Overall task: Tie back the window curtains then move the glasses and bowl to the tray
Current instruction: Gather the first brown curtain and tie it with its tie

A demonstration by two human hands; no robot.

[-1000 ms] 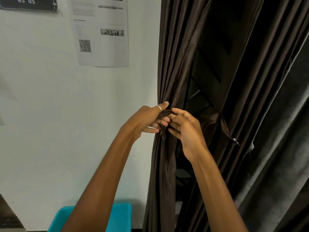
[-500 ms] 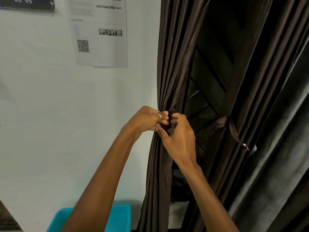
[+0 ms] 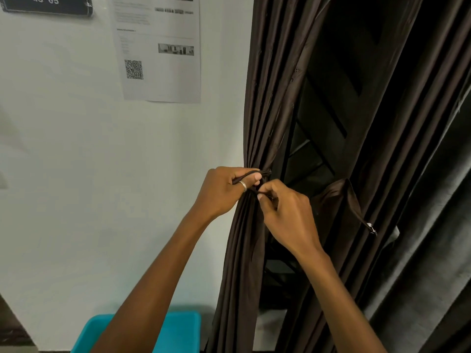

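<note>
Left hand (image 3: pixel 224 192): closed on one end of the tie (image 3: pixel 246 177); the dark strip is seen passing over the forefinger and under the thumb, and a ring is worn on that hand.
Right hand (image 3: pixel 285 212): closed in a pinch; the other end of the tie is held between thumb and fingertips (image 3: pixel 260 196), just at 4 o'clock of the left hand.
Tie: wrapped around the left curtain (image 3: pixel 257 123) where the folds are drawn into a narrow waist; whether a knot is already formed cannot be told, as that spot is covered by the fingers.
Step in hand: the tying back of the left curtain is judged to be under way, at the cinching or knotting stage.
Next move: the two ends are likely to need crossing and pulling apart, with tension kept so that the gathered folds are not let slip.
Right curtain (image 3: pixel 382 123): at 3 o'clock of the hands, already gathered by a satin band (image 3: pixel 334 194); one loose band end hangs toward 4 o'clock.
Window (image 3: pixel 318 138): dark panes are seen between the two curtains.
Glasses and bowl: not in view; that part of the task is judged not yet begun.
Tub (image 3: pixel 178 332): a teal container is seen at 7 o'clock, partly hidden by the left forearm; whether it is the tray cannot be told.
Wall (image 3: pixel 76 174): a printed sheet (image 3: pixel 158 47) and a dark sign (image 3: pixel 48 3) hang at 11 o'clock, well apart from the work.
In the way: nothing is seen blocking the hands; slippery fabric is judged the main risk.
</note>
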